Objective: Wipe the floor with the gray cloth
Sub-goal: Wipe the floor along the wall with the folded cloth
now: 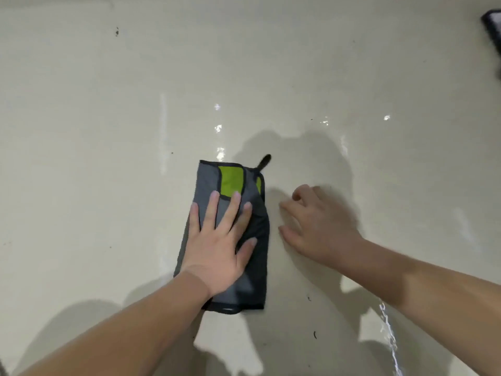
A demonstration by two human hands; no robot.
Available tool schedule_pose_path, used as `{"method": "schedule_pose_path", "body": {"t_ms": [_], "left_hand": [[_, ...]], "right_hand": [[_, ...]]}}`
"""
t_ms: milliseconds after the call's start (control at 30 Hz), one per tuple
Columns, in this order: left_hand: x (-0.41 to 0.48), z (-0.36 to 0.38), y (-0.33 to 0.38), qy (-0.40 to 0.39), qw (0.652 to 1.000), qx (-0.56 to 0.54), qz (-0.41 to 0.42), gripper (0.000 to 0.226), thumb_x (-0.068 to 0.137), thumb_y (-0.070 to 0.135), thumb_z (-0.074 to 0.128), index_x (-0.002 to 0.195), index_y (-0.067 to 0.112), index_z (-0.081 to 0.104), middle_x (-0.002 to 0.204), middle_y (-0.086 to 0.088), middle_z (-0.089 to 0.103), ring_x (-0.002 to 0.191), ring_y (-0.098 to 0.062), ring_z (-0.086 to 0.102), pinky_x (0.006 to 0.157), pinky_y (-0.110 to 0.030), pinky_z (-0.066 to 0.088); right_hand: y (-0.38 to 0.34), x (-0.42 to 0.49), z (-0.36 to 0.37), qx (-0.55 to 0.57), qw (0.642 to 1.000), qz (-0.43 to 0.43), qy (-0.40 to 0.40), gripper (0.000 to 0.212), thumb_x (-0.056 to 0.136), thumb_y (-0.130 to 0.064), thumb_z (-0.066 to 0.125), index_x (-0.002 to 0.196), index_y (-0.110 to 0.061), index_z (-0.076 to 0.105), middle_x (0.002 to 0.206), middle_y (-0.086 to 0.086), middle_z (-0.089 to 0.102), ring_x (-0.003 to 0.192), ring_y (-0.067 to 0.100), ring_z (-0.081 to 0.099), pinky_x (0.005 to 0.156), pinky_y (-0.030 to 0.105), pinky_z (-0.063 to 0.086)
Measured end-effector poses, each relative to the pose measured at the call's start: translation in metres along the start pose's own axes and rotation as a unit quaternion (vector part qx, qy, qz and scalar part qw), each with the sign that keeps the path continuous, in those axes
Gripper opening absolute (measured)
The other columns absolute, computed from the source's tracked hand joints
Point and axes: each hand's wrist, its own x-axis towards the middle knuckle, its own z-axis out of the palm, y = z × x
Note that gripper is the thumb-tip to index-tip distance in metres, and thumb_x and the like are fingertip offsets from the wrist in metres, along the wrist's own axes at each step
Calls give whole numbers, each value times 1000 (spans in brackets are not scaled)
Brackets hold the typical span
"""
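The folded cloth (227, 234) lies flat on the floor (108, 131), long axis running away from the person. The left hand (219, 240) presses it with straight, spread fingers. The right hand (317, 229), loosely curled and empty, is just beside its right edge.

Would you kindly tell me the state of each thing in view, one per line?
gray cloth: folded, lying flat on the floor, green patch showing.
left hand: flat, fingers straight, pressing the cloth.
right hand: beside the cloth, holding nothing, blurred.
floor: glossy, with dark specks.
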Motion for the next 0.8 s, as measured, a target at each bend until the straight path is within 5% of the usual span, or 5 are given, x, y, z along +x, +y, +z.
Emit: {"method": "schedule_pose_path", "body": {"t_ms": [100,300,533,667,800], "left_hand": [[44,-12,-17,12,998,27,48,68,104,65,11,167,37,16,176,1,6,163,-31,1,126,-65,6],[70,-23,66,-8,988,-54,-148,70,105,60,6,168,31,-7,175,0,-17,159,-40,-19,123,-69,-6],[25,-17,178,-121,959,-47,253,66,107,46,19,166,37,-10,172,11,-27,155,-29,-33,123,-59,-22],[60,-44,129,-45,945,-65,319,62,87,20,33,140,24,67,168,-13,36,153,-37,35,122,-56,31],[67,-52,86,-58,966,5,253,38,85,14,49,118,15,68,146,-25,48,133,-46,48,112,-53,42]], "right_hand": [[13,-38,5,99,993,36,49,38,91,-41,58,118,-20,73,111,2,62,102,26,61,81,43,56],[46,-114,15,219,956,182,75,29,99,-34,58,126,-32,67,120,-15,60,119,5,55,93,24,45],[24,-147,60,252,914,261,182,57,94,-18,46,151,-11,48,155,9,46,144,21,41,120,34,35],[-10,-125,78,197,952,185,143,74,98,-33,39,164,-10,13,172,6,12,160,17,1,129,43,11],[-12,-107,89,84,976,200,17,99,93,-81,24,163,-20,-9,170,0,-21,154,16,-28,124,53,-13]]}}
